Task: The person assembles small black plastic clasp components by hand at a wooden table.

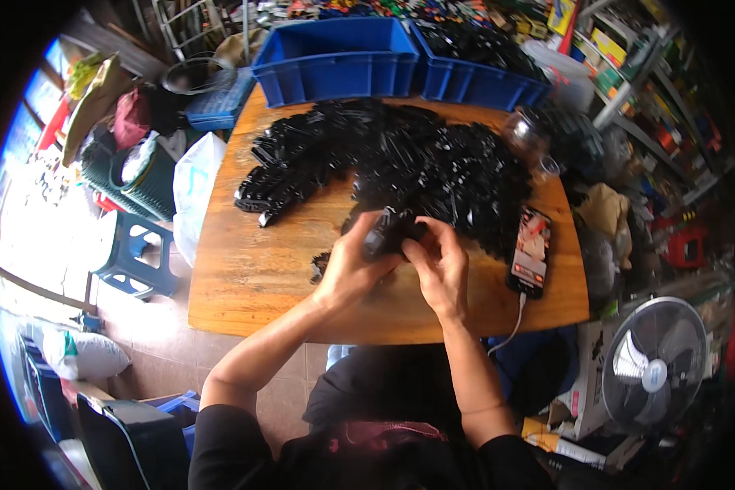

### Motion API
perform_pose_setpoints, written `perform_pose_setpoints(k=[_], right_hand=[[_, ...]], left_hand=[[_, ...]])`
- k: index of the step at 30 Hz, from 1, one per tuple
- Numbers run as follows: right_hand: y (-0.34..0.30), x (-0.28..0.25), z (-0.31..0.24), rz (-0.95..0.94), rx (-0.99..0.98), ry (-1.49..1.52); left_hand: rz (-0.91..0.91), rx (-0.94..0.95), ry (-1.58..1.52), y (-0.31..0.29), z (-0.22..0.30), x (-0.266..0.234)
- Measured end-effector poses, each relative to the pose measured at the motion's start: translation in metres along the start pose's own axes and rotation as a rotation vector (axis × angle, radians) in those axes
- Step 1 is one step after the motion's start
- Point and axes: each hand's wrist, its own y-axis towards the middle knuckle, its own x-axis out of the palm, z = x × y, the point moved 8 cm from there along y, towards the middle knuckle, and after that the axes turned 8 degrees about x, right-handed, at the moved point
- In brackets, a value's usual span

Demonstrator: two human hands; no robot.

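Above the near half of the wooden table [253,286], both my hands hold one black plastic part [388,233], too blurred to name more closely. My left hand [355,265] wraps round its left side. On the right side, the thumb and fingers of my right hand [441,265] pinch it. Just beyond my hands spreads a large pile of glossy black plastic parts [384,147], and some of them lie in rows on its left. A small dark piece [320,265] lies on the table beside my left hand.
At the table's far edge stand a blue crate [335,77] and a second blue crate [482,86] full of black parts. A phone [531,249] with a white cable lies on the right. A fan [653,376] and a blue stool [143,253] flank the table.
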Motion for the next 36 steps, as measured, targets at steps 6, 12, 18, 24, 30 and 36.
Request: perform_pose_setpoints(k=[6,12,18,24,30,36], right_hand=[[0.015,-0.003,-0.031,0.097,-0.137,-0.368],[0.005,-0.003,-0.035,0.148,-0.34,-0.418],[0.003,-0.003,-0.05,0.142,-0.401,-0.497],[0.005,-0.04,-0.052,0.295,-0.412,-0.319],[0.007,-0.028,-0.03,-0.024,-0.202,-0.691],[-0.006,-0.005,-0.016,-0.107,-0.46,-1.023]], left_hand=[[0.204,0.021,-0.392,0.077,0.001,-0.055],[0.356,0.133,-0.348,0.29,0.051,-0.181],[0.082,0.872,1.161,0.269,0.08,-0.179],[-0.007,0.125,1.404,0.113,-0.016,-0.096],[0.014,0.37,1.213,0.063,-0.025,-0.067],[-0.024,0.502,1.396,0.035,-0.021,-0.047]])
